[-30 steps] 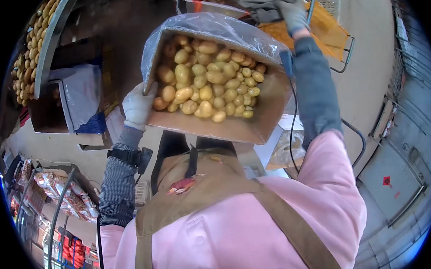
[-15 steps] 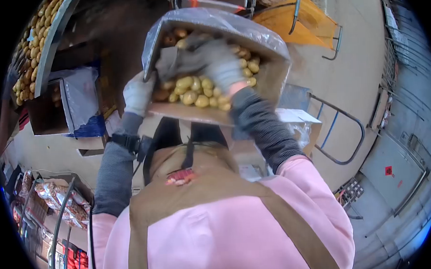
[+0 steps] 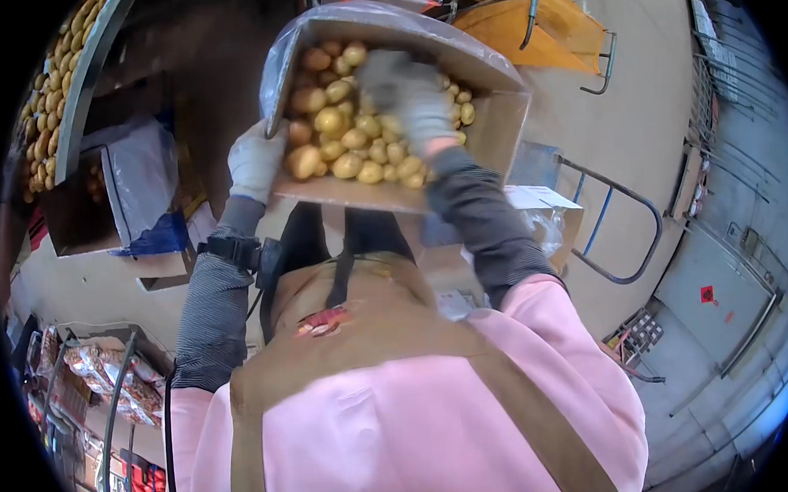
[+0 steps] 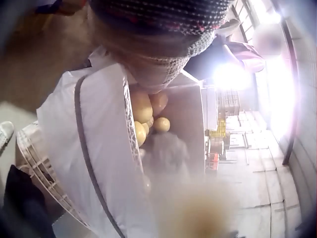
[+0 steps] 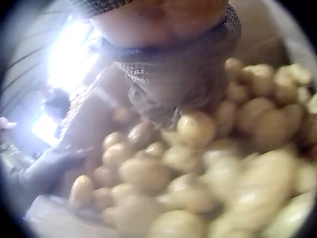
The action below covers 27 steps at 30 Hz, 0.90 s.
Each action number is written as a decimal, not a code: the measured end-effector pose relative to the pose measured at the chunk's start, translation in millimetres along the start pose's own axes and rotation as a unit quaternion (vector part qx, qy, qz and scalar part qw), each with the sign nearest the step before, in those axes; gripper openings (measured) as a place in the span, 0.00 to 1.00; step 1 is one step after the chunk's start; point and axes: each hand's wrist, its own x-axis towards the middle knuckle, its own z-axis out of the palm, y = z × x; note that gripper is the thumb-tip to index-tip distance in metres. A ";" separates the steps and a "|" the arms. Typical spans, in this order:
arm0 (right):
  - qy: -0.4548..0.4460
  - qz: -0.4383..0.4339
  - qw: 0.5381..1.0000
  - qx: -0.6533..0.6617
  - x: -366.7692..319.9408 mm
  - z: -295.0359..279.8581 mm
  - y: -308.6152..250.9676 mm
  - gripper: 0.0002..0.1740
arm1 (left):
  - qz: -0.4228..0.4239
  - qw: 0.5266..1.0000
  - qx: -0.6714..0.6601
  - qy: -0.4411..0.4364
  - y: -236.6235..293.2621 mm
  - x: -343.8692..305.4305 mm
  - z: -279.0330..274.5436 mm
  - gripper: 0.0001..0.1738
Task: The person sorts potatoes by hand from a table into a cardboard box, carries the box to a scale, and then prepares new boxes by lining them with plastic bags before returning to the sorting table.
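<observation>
A cardboard box with a clear plastic liner over its far rim is tilted in front of me, with many potatoes inside. My gloved left hand grips its left edge; the left wrist view shows the glove above the box's side wall. Inside the box, my gloved right hand holds a dark grey cloth over the potatoes, blurred by motion. In the right wrist view the fingers reach down among the potatoes, partly hidden.
On the left, a sloped bed of potatoes rises above another lined box. An orange bin stands at the far right. Nearer are a cart handle and a white-topped carton. Metal racks stand at lower left.
My right hand swung the grey cloth from beyond the box's right side into it, then swept it over the potatoes and a little to the right. The left hand kept its hold.
</observation>
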 end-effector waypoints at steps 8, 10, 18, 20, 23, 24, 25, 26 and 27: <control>0.153 -0.013 0.988 -0.013 -43.7 24.3 -133.9 0.16 | 0.046 0.998 -0.037 -0.006 -11.7 2.4 9.8 0.19; 0.119 -0.034 0.992 0.020 -6.3 36.5 -142.4 0.13 | 0.022 0.995 -0.101 -0.011 -18.0 8.8 6.5 0.19; -0.044 0.206 0.977 0.038 -94.5 -8.8 34.3 0.17 | 0.017 0.998 -0.056 -0.018 -13.1 10.0 3.0 0.20; 0.015 0.099 0.922 0.375 -85.5 32.5 -56.9 0.14 | 0.038 0.998 -0.055 -0.010 -5.8 6.1 -0.1 0.17; 0.018 -0.022 0.999 0.014 -27.5 18.3 -175.4 0.13 | -0.049 0.949 -0.289 -0.120 -69.7 31.4 18.8 0.16; 0.115 -0.072 0.990 0.036 -17.2 37.4 -160.7 0.12 | -0.026 0.957 -0.274 -0.095 -52.8 26.6 9.7 0.16; 0.053 -0.031 0.998 -0.025 -9.0 35.9 -135.7 0.12 | 0.001 0.986 -0.157 -0.062 -26.9 21.2 -2.0 0.17; -0.014 0.008 0.996 -0.085 -3.2 28.9 -97.7 0.11 | 0.026 0.999 -0.038 -0.028 -10.9 14.7 -7.4 0.18; 0.017 0.025 0.998 -0.061 -10.5 55.1 -24.5 0.11 | 0.034 0.998 -0.046 -0.021 -13.6 11.2 -1.6 0.18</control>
